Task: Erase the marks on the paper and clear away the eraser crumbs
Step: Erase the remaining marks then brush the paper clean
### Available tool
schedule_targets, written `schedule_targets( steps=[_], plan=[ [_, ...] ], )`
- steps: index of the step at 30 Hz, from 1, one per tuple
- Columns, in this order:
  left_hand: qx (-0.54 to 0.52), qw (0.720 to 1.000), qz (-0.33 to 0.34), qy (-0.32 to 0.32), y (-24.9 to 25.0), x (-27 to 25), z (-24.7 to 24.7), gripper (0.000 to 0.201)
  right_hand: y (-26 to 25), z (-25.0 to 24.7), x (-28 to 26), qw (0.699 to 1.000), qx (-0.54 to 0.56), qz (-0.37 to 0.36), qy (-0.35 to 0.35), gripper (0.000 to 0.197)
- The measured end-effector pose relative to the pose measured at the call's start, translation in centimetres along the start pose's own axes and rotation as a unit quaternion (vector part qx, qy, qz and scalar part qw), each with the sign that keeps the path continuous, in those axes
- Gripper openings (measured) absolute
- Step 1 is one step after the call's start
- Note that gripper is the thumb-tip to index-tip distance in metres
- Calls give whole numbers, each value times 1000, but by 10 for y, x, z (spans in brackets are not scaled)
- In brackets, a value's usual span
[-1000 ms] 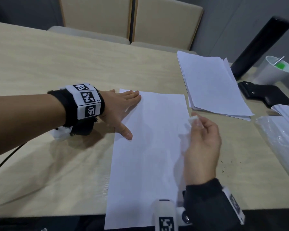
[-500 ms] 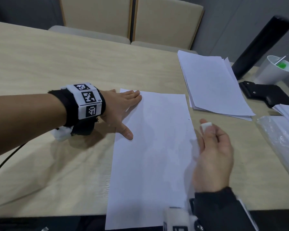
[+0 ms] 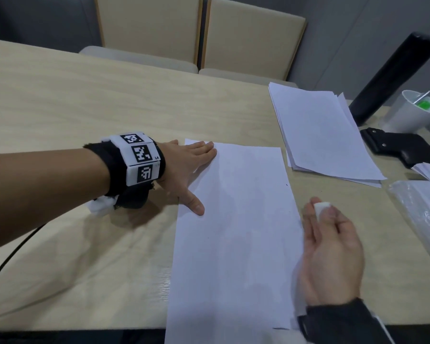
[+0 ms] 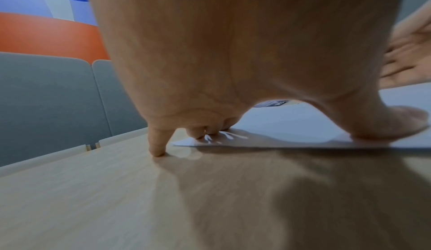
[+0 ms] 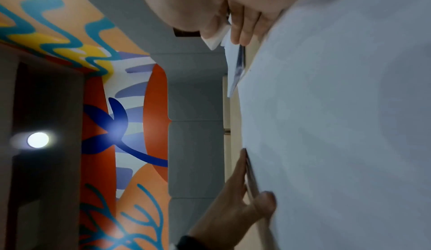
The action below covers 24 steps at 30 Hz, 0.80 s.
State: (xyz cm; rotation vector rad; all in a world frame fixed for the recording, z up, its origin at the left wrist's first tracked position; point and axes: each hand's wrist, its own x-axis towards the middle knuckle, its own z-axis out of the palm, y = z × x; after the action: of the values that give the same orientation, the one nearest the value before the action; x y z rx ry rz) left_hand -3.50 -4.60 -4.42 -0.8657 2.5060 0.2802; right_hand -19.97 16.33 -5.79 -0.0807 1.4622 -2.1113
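Note:
A white sheet of paper [image 3: 236,232] lies lengthwise on the light wooden table [image 3: 85,108]; I see no clear marks on it. My left hand [image 3: 191,170] lies flat with straight fingers on the sheet's far left corner, thumb pressing its left edge; the left wrist view shows the fingers [image 4: 161,147] pressing down on paper [image 4: 303,125] and table. My right hand [image 3: 330,247] hovers beside the sheet's right edge and pinches a small white eraser [image 3: 320,207] between thumb and fingers. The eraser [image 5: 215,39] also shows in the right wrist view. A tiny dark crumb [image 3: 287,184] lies by the right edge.
A stack of white sheets [image 3: 325,130] lies at the back right. Further right are a black tube [image 3: 395,63], a white cup [image 3: 415,112], a black holder [image 3: 402,147] and a clear plastic sleeve [image 3: 422,209]. Two beige chairs [image 3: 201,33] stand behind the table.
My right hand with the eraser has moved right and nearer to me, off the sheet's right edge. The left hand has stayed in place on the paper.

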Motion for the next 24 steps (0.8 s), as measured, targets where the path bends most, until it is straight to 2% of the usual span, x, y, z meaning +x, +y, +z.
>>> schedule_targets(
  steps=[2,4,6,8,9,10,12,14,15,16,17,19,20,22,24],
  plan=[
    [0,1000,-1,0,0,0,0,138,-1,6,-4,999,5,21,-34,11],
    [1,1000,-3,1,0,0,0,138,8,21,-12,988,22,102,-115,11],
    [3,1000,-2,4,-1,1,0,140,19,37,-19,954,48,224,-194,10],
    [3,1000,-1,5,-1,3,1,142,24,41,-18,922,69,318,-211,11],
    [2,1000,1,6,-2,3,1,142,26,39,-15,923,71,326,-190,11],
    [0,1000,3,8,-2,3,2,141,25,35,-11,941,61,295,-153,10],
    [-3,1000,3,10,-3,2,2,141,16,26,-5,990,-2,133,-53,8],
    [0,1000,2,11,-3,3,2,141,3,24,0,999,-44,-3,2,9],
    [3,1000,1,11,-3,3,2,142,1,25,3,999,-40,-6,-3,10],
    [6,1000,2,11,-3,3,2,142,2,31,2,999,-30,28,-33,10],
    [6,1000,2,12,-3,3,2,142,7,40,1,992,-7,96,-86,10],
    [5,1000,0,12,-1,2,1,141,23,62,1,950,27,242,-194,9],
    [6,1000,-2,11,0,2,1,140,31,71,2,931,34,287,-224,13],
    [5,1000,-3,10,1,1,1,140,41,78,10,930,52,303,-203,22],
    [2,1000,-2,10,-1,2,1,141,37,72,25,966,61,224,-117,14]
  ],
)
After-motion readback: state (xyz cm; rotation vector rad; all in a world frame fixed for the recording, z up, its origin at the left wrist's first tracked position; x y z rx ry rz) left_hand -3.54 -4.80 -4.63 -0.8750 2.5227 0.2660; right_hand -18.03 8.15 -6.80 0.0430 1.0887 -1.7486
